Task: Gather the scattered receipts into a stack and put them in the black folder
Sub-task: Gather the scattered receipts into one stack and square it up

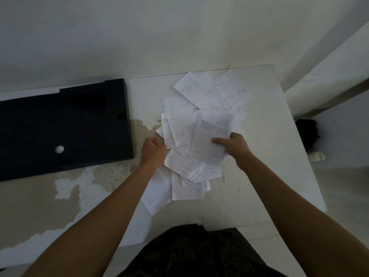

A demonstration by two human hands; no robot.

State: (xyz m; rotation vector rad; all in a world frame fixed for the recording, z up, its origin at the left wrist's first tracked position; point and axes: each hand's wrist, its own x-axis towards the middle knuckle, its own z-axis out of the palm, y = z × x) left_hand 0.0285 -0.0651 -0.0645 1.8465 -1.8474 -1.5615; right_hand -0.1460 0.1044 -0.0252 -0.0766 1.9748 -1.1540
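Receipts (201, 124) lie in loose overlapping heap on white table (265, 148), centre-right; two sheets sit apart near far edge. Right hand (233, 145): fingers curled, thumb on top, pinching one sheet at heap's right side, sheet tilted up. Left hand (152, 149): fingers closed at heap's left edge; whether it grips paper, cannot tell. Black folder (65, 124) lies flat, shut, on table just left of heap, not touching it.

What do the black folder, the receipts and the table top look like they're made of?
Black folder: probably matte board or plastic; flat, stiff-edged, no shine, with a small white round fitting.
Receipts: thin white paper with faint print; sheets overlap and bend where the right hand grips them.
Table: seemingly a white coated surface, worn through to patchy tan at the left.
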